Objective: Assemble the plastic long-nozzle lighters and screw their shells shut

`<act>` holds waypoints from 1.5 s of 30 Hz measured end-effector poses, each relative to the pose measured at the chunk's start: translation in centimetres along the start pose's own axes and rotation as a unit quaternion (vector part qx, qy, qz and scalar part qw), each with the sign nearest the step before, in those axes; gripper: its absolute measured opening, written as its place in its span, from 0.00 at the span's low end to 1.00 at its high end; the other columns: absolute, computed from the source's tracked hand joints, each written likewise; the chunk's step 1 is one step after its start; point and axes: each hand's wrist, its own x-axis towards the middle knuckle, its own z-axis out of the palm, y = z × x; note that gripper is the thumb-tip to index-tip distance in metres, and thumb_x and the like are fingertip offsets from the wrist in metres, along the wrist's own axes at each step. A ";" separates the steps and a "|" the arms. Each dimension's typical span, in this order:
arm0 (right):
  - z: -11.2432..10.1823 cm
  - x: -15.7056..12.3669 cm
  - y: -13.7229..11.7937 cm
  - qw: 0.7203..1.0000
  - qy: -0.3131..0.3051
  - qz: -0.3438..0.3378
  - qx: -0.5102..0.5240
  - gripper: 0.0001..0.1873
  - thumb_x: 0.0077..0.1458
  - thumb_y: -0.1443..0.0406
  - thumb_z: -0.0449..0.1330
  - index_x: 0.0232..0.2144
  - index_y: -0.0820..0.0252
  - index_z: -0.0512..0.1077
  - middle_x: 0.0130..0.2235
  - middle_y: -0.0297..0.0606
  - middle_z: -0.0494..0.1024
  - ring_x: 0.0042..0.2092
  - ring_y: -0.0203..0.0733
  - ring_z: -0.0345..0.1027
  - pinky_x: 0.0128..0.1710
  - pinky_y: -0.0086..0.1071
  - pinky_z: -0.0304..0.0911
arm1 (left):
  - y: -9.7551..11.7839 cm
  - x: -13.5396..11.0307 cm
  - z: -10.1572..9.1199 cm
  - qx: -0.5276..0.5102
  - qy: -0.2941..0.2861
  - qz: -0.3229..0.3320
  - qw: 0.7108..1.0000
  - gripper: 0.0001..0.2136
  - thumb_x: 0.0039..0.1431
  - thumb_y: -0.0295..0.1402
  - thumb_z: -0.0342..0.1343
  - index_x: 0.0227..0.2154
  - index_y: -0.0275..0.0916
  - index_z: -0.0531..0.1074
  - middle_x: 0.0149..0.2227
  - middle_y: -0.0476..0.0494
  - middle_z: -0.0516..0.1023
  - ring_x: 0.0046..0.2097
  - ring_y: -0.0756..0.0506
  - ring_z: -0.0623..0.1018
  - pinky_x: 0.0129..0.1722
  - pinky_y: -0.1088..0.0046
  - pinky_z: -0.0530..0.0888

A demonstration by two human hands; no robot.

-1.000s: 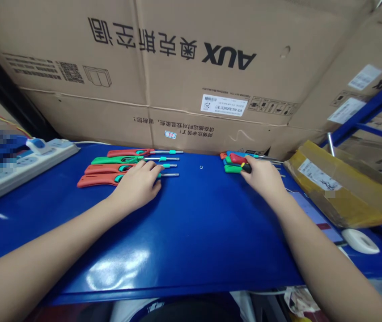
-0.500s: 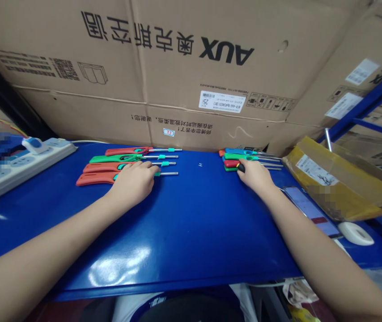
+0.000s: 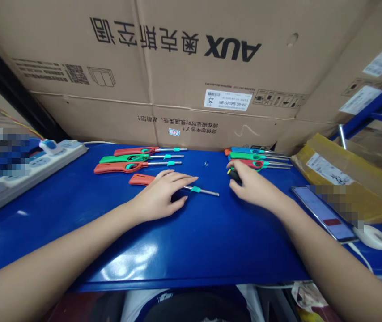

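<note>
My left hand [image 3: 162, 194] is over a single orange gas lighter [image 3: 140, 179], its fingers around the middle. The lighter's metal tube, with a green tape tag, points right past the fingertips. Behind it, several lighters lie side by side, among them an orange one [image 3: 110, 167], a green one [image 3: 122, 158] and a red one [image 3: 133, 152]. My right hand [image 3: 256, 185] grips a small black tool with a yellow end [image 3: 234, 175]; its working end is hidden. Just beyond that hand lie more lighters, including a blue one [image 3: 246, 150] and a green one [image 3: 243, 156].
A large cardboard box [image 3: 177, 80] stands along the back of the blue table [image 3: 231, 250]. At left is a white power strip [image 3: 40, 163] with a plug. On the right are a yellow bag [image 3: 362, 179], a phone [image 3: 321, 212] and a white device [image 3: 375, 237].
My left hand has drawn the front orange lighter right and toward me, out of its row. My right hand has come slightly nearer with the black tool. The view has shifted a little.
</note>
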 end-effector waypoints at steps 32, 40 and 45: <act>0.5 -2.7 -1.3 0.964 -0.021 -0.252 0.087 0.09 0.67 0.62 0.55 0.40 0.60 0.75 0.38 0.38 0.79 0.42 0.43 0.70 0.48 0.40 0.57 | 1.8 0.1 -1.8 0.037 -0.157 0.040 0.986 0.13 0.64 0.37 0.56 0.49 0.40 0.73 0.47 0.43 0.78 0.47 0.41 0.77 0.48 0.63 0.72; 1.7 -2.9 -2.6 0.953 -0.039 -0.285 0.095 0.20 0.61 0.51 0.62 0.44 0.60 0.73 0.42 0.40 0.78 0.46 0.46 0.71 0.49 0.41 0.59 | 2.3 -0.1 1.3 -0.067 -0.071 0.062 0.993 0.20 0.65 0.42 0.58 0.55 0.37 0.71 0.50 0.42 0.78 0.48 0.42 0.76 0.49 0.65 0.72; 1.3 -2.8 -1.8 0.957 -0.038 -0.266 0.110 0.13 0.60 0.56 0.63 0.39 0.60 0.73 0.38 0.37 0.76 0.41 0.43 0.70 0.46 0.39 0.60 | 1.9 0.1 0.2 -0.059 -0.093 0.050 0.993 0.17 0.61 0.34 0.59 0.52 0.37 0.73 0.46 0.42 0.78 0.46 0.42 0.76 0.48 0.65 0.73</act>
